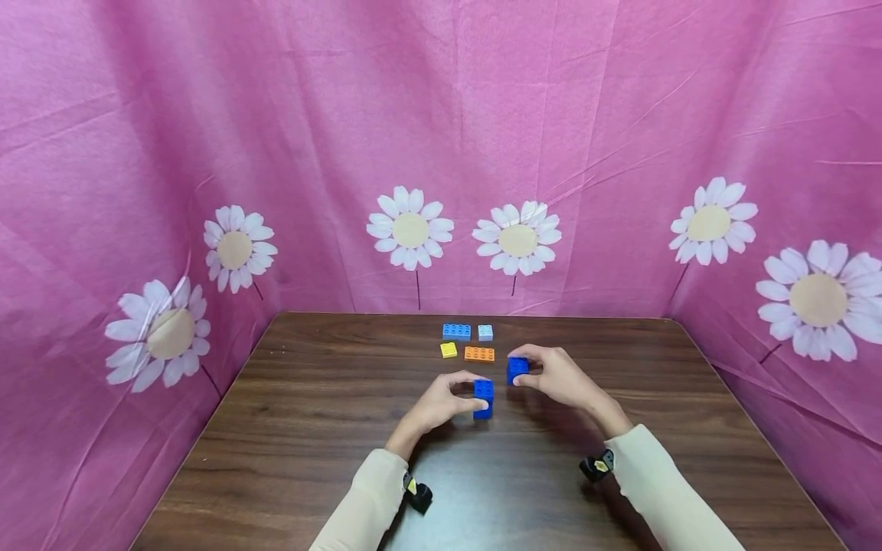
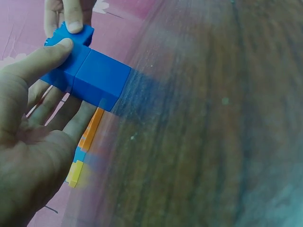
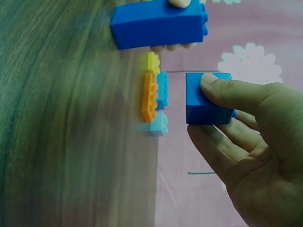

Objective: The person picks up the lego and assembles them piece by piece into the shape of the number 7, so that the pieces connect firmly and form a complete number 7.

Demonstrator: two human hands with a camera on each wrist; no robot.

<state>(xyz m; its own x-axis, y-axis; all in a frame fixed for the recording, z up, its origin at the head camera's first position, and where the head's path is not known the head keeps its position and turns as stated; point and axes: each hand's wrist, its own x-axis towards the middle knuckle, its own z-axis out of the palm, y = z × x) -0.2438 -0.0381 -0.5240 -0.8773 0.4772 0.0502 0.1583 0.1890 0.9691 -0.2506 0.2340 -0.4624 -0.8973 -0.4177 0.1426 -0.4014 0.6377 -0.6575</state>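
Observation:
My left hand grips a stack of two dark blue building blocks, thumb on one side and fingers on the other. Studs show on the upper end of the stack in the head view. A single dark blue building block is pinched between the thumb and fingers of my right hand. The right hand's block is a little to the right of and farther back than the stack, with a gap between them in the head view.
Behind the hands lie a medium blue block, a light blue block, a yellow block and an orange block. They rest on the brown wooden table. A pink flowered cloth hangs around its back and sides.

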